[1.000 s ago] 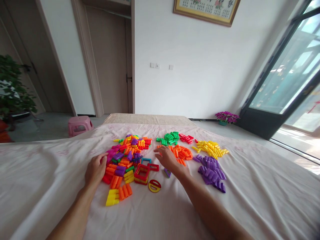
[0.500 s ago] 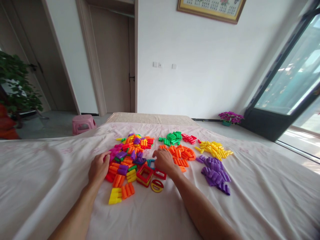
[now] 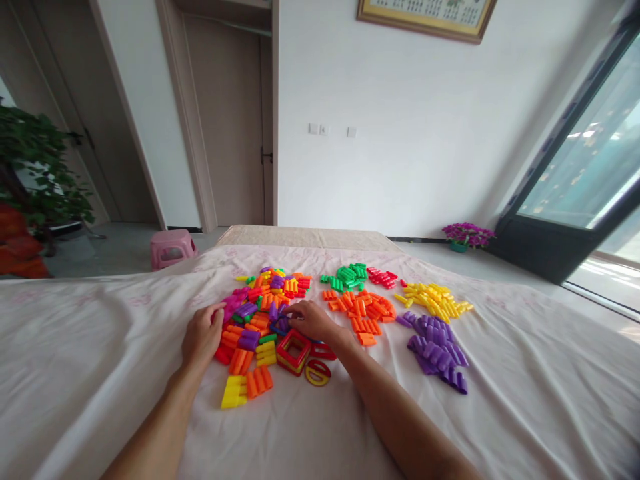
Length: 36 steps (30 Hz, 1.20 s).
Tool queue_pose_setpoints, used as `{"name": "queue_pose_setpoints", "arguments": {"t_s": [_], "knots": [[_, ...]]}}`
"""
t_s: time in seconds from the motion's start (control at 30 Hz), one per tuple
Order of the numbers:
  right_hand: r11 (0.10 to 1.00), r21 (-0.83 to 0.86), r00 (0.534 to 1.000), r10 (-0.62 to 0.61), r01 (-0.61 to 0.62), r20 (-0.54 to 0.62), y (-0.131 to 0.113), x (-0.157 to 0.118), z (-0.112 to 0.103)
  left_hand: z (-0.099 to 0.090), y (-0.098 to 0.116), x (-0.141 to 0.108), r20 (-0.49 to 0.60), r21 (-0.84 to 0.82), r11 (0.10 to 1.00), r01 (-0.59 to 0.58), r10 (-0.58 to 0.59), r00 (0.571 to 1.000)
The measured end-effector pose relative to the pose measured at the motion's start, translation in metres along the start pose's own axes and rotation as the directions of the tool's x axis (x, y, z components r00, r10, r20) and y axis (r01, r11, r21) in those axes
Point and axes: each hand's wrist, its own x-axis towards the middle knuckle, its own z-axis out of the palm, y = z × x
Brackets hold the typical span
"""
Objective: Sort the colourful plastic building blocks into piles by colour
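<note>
From the head camera, a person's left hand (image 3: pixel 203 333) bent its fingers at the left edge of a mixed pile (image 3: pixel 257 321), beside pink pieces (image 3: pixel 234 303); whether it gripped any could not be told. The right hand (image 3: pixel 311 320) reached over the pile's right edge, fingers drawn narrow at a blue frame (image 3: pixel 279 329), their hold unclear. Cloth (image 3: pixel 525 373) stretched broadly right of the purple pile (image 3: pixel 436 348), narrowing to a strip between the mixed and orange (image 3: pixel 367 307) piles.
</note>
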Motion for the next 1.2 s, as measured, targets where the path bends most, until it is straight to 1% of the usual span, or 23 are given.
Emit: {"name": "queue_pose_setpoints", "arguments": {"t_s": [0.1, 0.17, 0.23, 0.27, 0.33, 0.43, 0.5, 0.6, 0.63, 0.7, 0.77, 0.83, 0.93, 1.03, 1.07, 1.13, 1.2], "knots": [[0.996, -0.068, 0.993, 0.048, -0.056, -0.111, 0.000, -0.001, -0.001, 0.001, -0.002, 0.001, 0.007, 0.001, 1.000, -0.003, 0.003, 1.000], [0.998, -0.022, 0.989, 0.059, -0.062, -0.139, -0.003, 0.001, 0.000, 0.002, -0.003, 0.001, 0.006, -0.001, 1.000, -0.013, 0.013, 1.000], [0.996, 0.053, 0.993, 0.074, -0.069, -0.092, -0.008, 0.005, 0.002, 0.003, -0.003, 0.001, -0.002, -0.003, 1.000, -0.017, 0.017, 1.000], [0.993, 0.067, 0.993, 0.097, -0.093, -0.061, -0.011, 0.008, 0.003, 0.003, -0.003, 0.001, -0.005, -0.004, 1.000, -0.017, 0.017, 1.000], [0.985, 0.021, 0.985, 0.170, -0.169, -0.036, -0.020, 0.014, 0.005, 0.003, -0.003, 0.001, -0.007, -0.002, 1.000, -0.013, 0.013, 1.000], [0.961, -0.098, 0.964, 0.252, -0.260, -0.082, -0.031, 0.023, 0.008, 0.003, -0.002, 0.000, -0.008, -0.001, 1.000, -0.008, 0.008, 1.000], [0.951, -0.144, 0.961, 0.260, -0.272, -0.097, -0.032, 0.028, 0.009, 0.002, -0.002, 0.000, -0.006, -0.002, 1.000, -0.008, 0.008, 1.000], [0.958, -0.142, 0.968, 0.245, -0.251, -0.055, -0.027, 0.030, 0.011, 0.000, 0.002, -0.001, -0.008, 0.004, 1.000, -0.019, 0.019, 1.000], [0.961, -0.133, 0.971, 0.237, -0.241, -0.046, -0.024, 0.030, 0.011, -0.001, 0.005, -0.002, -0.025, 0.010, 0.999, -0.034, 0.034, 0.999], [0.966, -0.125, 0.974, 0.219, -0.225, -0.057, -0.020, 0.028, 0.009, -0.005, 0.013, -0.005, -0.093, 0.019, 0.994, -0.105, 0.106, 0.990], [0.967, -0.140, 0.974, 0.202, -0.215, -0.100, -0.021, 0.024, 0.006, -0.009, 0.024, -0.008, -0.174, 0.016, 0.977, -0.212, 0.211, 0.962], [0.967, -0.162, 0.974, 0.172, -0.196, -0.149, -0.025, 0.019, 0.003, -0.012, 0.035, -0.013, -0.210, 0.009, 0.953, -0.304, 0.299, 0.931], [0.970, -0.196, 0.973, 0.106, -0.147, -0.207, -0.035, 0.014, -0.002, -0.015, 0.051, -0.021, -0.164, 0.003, 0.919, -0.394, 0.389, 0.907], [0.972, -0.229, 0.978, 0.013, -0.061, -0.206, -0.045, 0.010, -0.003, -0.014, 0.062, -0.026, -0.112, -0.021, 0.872, -0.489, 0.484, 0.868], [0.970, -0.240, 0.981, -0.015, -0.033, -0.194, -0.047, 0.010, -0.003, -0.013, 0.064, -0.027, -0.105, -0.035, 0.850, -0.526, 0.520, 0.848], [0.965, -0.263, 0.983, -0.054, 0.006, -0.174, -0.049, 0.008, -0.002, -0.010, 0.064, -0.027, -0.107, -0.067, 0.793, -0.606, 0.598, 0.794], [0.960, -0.280, 0.985, -0.068, 0.020, -0.161, -0.050, 0.007, -0.003, -0.006, 0.061, -0.026, -0.133, -0.087, 0.734, -0.674, 0.662, 0.738]]}}
